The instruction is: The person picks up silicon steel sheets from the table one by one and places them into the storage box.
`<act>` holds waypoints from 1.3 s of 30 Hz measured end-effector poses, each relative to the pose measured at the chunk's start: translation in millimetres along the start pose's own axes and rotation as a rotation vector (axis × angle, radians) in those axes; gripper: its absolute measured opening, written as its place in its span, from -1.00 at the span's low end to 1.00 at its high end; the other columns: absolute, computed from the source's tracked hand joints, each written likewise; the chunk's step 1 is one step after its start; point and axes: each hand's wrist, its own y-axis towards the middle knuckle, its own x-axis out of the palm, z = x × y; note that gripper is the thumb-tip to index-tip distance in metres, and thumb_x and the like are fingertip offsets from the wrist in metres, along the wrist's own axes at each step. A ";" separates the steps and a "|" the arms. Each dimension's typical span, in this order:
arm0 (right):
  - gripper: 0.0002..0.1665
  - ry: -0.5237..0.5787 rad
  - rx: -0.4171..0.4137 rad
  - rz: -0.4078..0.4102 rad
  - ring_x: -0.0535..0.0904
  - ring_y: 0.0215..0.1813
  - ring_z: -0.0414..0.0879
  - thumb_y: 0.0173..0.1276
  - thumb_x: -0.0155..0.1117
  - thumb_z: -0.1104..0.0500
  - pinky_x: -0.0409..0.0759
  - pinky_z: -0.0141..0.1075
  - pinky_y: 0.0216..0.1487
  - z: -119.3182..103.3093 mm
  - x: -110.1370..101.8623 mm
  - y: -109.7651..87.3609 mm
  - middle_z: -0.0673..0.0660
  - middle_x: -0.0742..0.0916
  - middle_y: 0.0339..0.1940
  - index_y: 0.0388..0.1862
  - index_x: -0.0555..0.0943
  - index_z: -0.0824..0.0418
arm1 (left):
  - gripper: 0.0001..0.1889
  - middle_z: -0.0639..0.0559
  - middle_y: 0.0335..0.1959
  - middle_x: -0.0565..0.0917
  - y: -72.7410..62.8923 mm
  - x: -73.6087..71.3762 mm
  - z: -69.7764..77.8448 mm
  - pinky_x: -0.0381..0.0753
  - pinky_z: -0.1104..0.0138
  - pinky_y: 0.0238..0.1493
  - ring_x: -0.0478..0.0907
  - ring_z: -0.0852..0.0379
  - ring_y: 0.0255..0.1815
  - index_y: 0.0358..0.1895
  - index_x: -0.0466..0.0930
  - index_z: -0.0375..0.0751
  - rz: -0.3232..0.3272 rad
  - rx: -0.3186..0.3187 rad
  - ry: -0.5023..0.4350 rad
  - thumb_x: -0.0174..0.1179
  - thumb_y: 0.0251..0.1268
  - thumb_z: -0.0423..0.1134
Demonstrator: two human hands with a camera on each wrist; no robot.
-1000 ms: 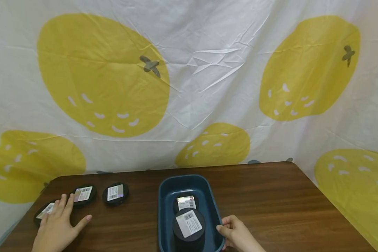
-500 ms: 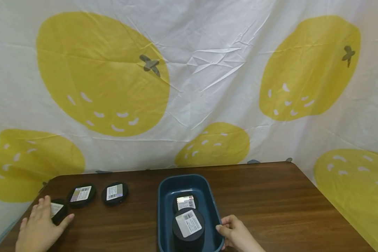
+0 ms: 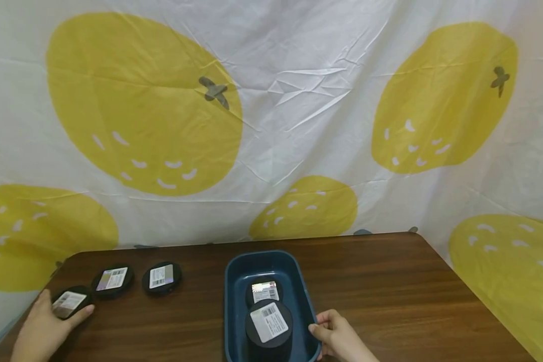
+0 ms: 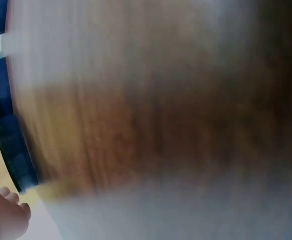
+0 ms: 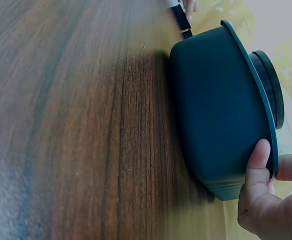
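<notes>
My left hand (image 3: 42, 327) spans the leftmost black round container (image 3: 72, 301), fingers along its left side and thumb at its right edge. The container has a white barcode label on top. In the left wrist view, curled fingertips (image 4: 18, 205) lie close to the end of one dark disc (image 4: 16, 155). My right hand (image 3: 339, 334) pinches the right rim of a deep blue tray (image 3: 304, 281), thumb on one side and fingers on the other. Inside the tray sit a low black container (image 3: 265, 291) and, in front of it, a taller-standing one (image 3: 269, 324).
Two more labelled black containers, one in the left group (image 3: 113, 281) and one apart (image 3: 162, 278), lie flat near the table's back left. The wooden table (image 3: 375, 281) extends to the right of the tray. Behind hangs a white cloth (image 3: 307, 125) with yellow fruit prints.
My left hand has moved left and down, from lying flat over the containers to having its fingers and thumb around the leftmost one. My right hand stays on the tray's rim.
</notes>
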 end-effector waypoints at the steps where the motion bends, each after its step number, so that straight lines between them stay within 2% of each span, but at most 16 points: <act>1: -0.72 0.001 0.000 -0.001 0.47 -0.50 -0.12 0.33 0.05 0.34 0.55 -0.36 -0.49 0.0 0.0 -0.1 0.13 0.47 -0.41 -0.14 0.21 0.51 | 0.28 -0.71 0.26 -0.21 0.6 0.1 -0.2 0.03 -0.31 0.20 -0.14 -0.60 0.27 0.27 -0.43 -0.74 0.000 -0.012 -0.022 0.17 0.06 0.31; 7: -0.72 0.004 -0.001 -0.001 0.46 -0.52 -0.12 0.33 0.04 0.34 0.55 -0.37 -0.50 -0.4 0.0 -0.8 0.12 0.47 -0.41 -0.15 0.21 0.51 | 0.26 -0.74 0.24 -0.11 3.2 -1.5 -0.6 0.06 -0.30 0.20 -0.07 -0.59 0.24 0.28 -0.40 -0.75 0.002 -0.046 -0.083 0.23 0.04 0.24; 13: -0.72 -0.002 0.012 0.001 0.45 -0.53 -0.13 0.34 0.04 0.34 0.54 -0.38 -0.49 -1.3 0.9 -0.8 0.12 0.46 -0.41 -0.15 0.22 0.50 | 0.24 -0.78 0.17 0.00 3.1 -4.0 -1.5 0.12 -0.29 0.18 0.01 -0.60 0.18 0.26 -0.34 -0.80 -0.022 -0.067 -0.058 0.25 0.03 0.21; 27: -0.73 -0.017 0.012 0.000 0.47 -0.50 -0.11 0.34 0.04 0.33 0.56 -0.34 -0.47 -1.0 -0.3 -0.1 0.14 0.47 -0.39 -0.15 0.23 0.50 | 0.17 -0.76 0.10 0.05 6.4 -1.0 -2.5 0.15 -0.31 0.14 0.04 -0.61 0.13 0.23 -0.23 -0.83 -0.043 -0.102 -0.032 0.26 0.01 0.14; 39: -0.74 -0.019 0.005 0.001 0.47 -0.49 -0.11 0.34 0.04 0.34 0.57 -0.34 -0.48 -0.6 0.2 -0.2 0.13 0.47 -0.40 -0.16 0.24 0.51 | 0.22 -0.75 0.14 0.07 3.6 -5.1 -4.1 0.15 -0.31 0.15 0.06 -0.61 0.14 0.23 -0.15 -0.81 -0.049 -0.110 -0.015 0.26 -0.03 0.28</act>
